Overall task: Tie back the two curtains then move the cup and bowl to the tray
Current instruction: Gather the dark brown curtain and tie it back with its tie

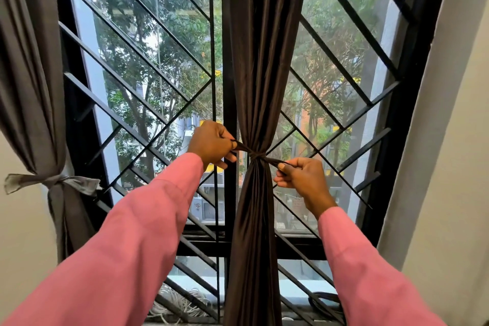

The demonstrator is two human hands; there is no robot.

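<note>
A dark brown curtain [260,61] hangs in the middle of the window, gathered at its waist by a dark tie band [257,155] knotted around it. My left hand [211,144] grips the band's left end, pulled out to the left. My right hand [301,176] pinches the right end, drawn to the right and slightly lower. At the far left a grey curtain [29,66] is bunched and bound by a grey tie [57,180] with loose ends. No cup, bowl or tray is in view.
Black diagonal window bars [148,66] run behind both curtains, with trees and buildings outside. A white wall [449,140] stands at the right. Coiled white cables [180,304] and a dark cable [324,299] lie on the sill below.
</note>
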